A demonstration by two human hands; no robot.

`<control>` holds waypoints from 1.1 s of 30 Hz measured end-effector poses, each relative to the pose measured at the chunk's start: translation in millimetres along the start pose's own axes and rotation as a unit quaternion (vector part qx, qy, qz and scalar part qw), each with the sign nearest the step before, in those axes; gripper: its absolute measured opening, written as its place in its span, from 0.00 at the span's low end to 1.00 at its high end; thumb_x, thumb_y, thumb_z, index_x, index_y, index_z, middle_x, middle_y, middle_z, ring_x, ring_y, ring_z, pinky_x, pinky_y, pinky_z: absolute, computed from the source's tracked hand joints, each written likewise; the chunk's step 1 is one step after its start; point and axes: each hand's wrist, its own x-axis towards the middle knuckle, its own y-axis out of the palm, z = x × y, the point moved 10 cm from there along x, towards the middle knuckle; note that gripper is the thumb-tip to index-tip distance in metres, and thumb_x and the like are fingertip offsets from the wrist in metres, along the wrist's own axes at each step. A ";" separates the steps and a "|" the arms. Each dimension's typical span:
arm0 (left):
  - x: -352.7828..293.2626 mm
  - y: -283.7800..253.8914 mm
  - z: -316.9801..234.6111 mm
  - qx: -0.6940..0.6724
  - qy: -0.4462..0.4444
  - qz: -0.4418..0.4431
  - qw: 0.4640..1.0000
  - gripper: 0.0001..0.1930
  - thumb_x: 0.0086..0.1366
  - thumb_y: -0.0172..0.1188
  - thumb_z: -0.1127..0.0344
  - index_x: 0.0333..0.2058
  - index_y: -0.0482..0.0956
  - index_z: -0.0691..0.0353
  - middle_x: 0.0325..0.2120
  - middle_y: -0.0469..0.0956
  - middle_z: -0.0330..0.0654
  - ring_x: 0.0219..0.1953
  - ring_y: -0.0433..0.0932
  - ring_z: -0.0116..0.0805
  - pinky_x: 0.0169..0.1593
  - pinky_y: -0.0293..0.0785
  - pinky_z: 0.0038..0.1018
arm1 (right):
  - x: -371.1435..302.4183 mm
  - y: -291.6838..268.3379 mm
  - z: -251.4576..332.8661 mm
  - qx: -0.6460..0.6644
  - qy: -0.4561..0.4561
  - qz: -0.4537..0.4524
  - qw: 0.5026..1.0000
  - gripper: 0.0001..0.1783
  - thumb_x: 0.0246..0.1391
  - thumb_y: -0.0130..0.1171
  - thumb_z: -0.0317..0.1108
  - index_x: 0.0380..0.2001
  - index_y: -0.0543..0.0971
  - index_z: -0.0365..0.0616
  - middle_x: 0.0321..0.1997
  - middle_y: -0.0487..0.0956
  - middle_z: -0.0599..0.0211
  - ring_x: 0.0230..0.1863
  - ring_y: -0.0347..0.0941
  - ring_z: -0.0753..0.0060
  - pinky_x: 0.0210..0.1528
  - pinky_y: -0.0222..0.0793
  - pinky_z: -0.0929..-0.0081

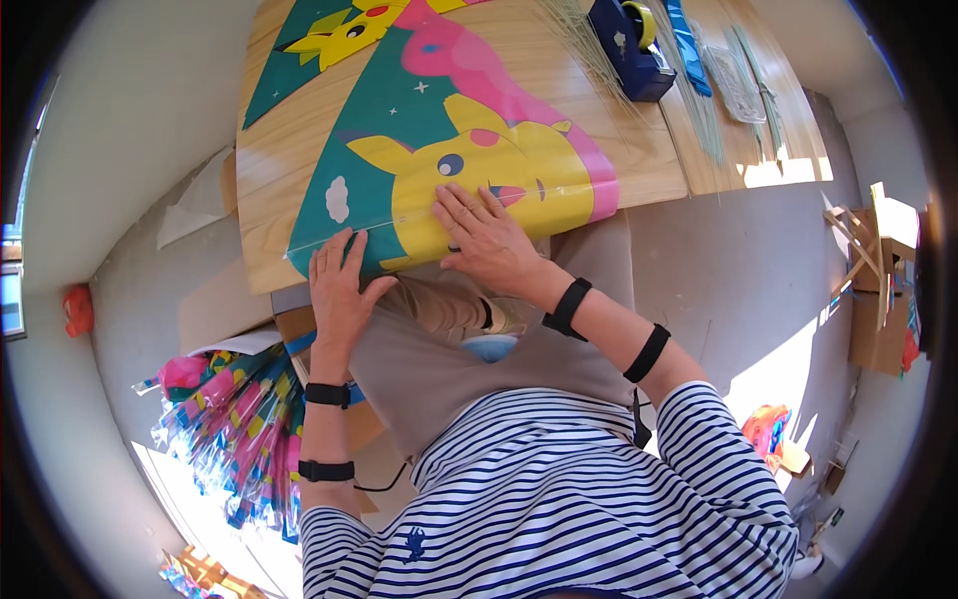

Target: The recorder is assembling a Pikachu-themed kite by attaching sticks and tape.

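Note:
A printed kite sheet [371,160] lies at the near edge of the table, green with a yellow cartoon animal and a pink border. A thin pale line runs across it near its front edge; whether this is a seam or a rod I cannot tell. My left hand [342,290] rests on the sheet's near left corner, fingers straight and thumb apart. Flat on the yellow part lies my right hand [489,238], its fingers spread and holding nothing. The front edge of the sheet hangs over my lap.
On the wooden table [639,150], another kite sheet [289,65] lies at far left. A blue tape dispenser [631,55], thin rods [699,115] and a clear plastic bag [733,85] are at far right. Bundled wrapped kites [235,419] stand at my left; cardboard boxes [878,319] at right.

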 end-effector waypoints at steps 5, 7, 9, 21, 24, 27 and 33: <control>-1.7 3.0 0.8 0.008 -0.008 0.001 1.000 0.39 0.53 0.73 0.51 0.62 0.72 0.58 0.61 0.70 0.47 0.63 0.66 0.50 0.68 0.56 0.49 | -36.4 -21.5 -38.0 -0.020 0.058 0.008 0.998 0.45 0.54 0.64 0.53 0.68 0.64 0.37 0.76 0.58 0.54 0.78 0.49 0.55 0.76 0.44 0.48; -1.0 3.4 0.4 0.010 -0.014 0.010 1.000 0.39 0.53 0.73 0.51 0.62 0.72 0.58 0.61 0.69 0.47 0.64 0.66 0.50 0.68 0.56 0.49 | -50.7 -29.0 -52.3 -0.040 0.084 0.009 0.996 0.46 0.53 0.64 0.53 0.68 0.63 0.36 0.76 0.58 0.54 0.78 0.49 0.56 0.76 0.44 0.48; -0.8 4.1 1.1 0.013 -0.018 0.015 1.000 0.39 0.53 0.73 0.51 0.62 0.72 0.57 0.61 0.69 0.47 0.64 0.66 0.50 0.69 0.56 0.49 | -61.7 -35.7 -64.0 -0.050 0.106 0.007 0.993 0.46 0.54 0.64 0.52 0.69 0.63 0.37 0.76 0.58 0.56 0.78 0.49 0.56 0.76 0.43 0.47; -0.1 -1.3 -2.1 0.016 0.010 -0.018 1.000 0.38 0.49 0.75 0.56 0.59 0.75 0.61 0.59 0.71 0.47 0.61 0.67 0.51 0.65 0.60 0.44 | -103.8 -89.5 -123.9 -0.155 0.221 -0.108 0.957 0.27 0.57 0.62 0.41 0.56 0.76 0.38 0.61 0.73 0.54 0.64 0.67 0.49 0.66 0.58 0.49; -0.7 -1.7 -3.9 0.014 0.014 -0.023 1.000 0.38 0.49 0.75 0.56 0.59 0.75 0.61 0.59 0.71 0.47 0.61 0.67 0.50 0.65 0.61 0.44 | -62.1 -96.2 -100.2 0.007 0.176 -0.146 0.973 0.15 0.54 0.63 0.35 0.43 0.81 0.39 0.45 0.78 0.57 0.50 0.75 0.50 0.50 0.71 0.56; -2.3 1.7 0.7 0.015 0.004 -0.020 1.000 0.39 0.49 0.75 0.55 0.59 0.74 0.60 0.60 0.70 0.45 0.62 0.66 0.49 0.66 0.59 0.48 | 4.5 -58.6 -57.4 0.110 0.120 -0.117 0.980 0.06 0.50 0.63 0.30 0.31 0.81 0.40 0.34 0.77 0.60 0.39 0.77 0.52 0.38 0.73 0.59; -2.7 0.8 2.1 0.014 -0.006 -0.025 1.000 0.38 0.48 0.76 0.56 0.59 0.75 0.58 0.60 0.70 0.44 0.62 0.67 0.49 0.66 0.59 0.49 | 73.3 2.6 -12.6 0.084 0.045 -0.064 0.993 0.02 0.46 0.58 0.23 0.26 0.78 0.41 0.32 0.77 0.57 0.35 0.77 0.50 0.35 0.73 0.57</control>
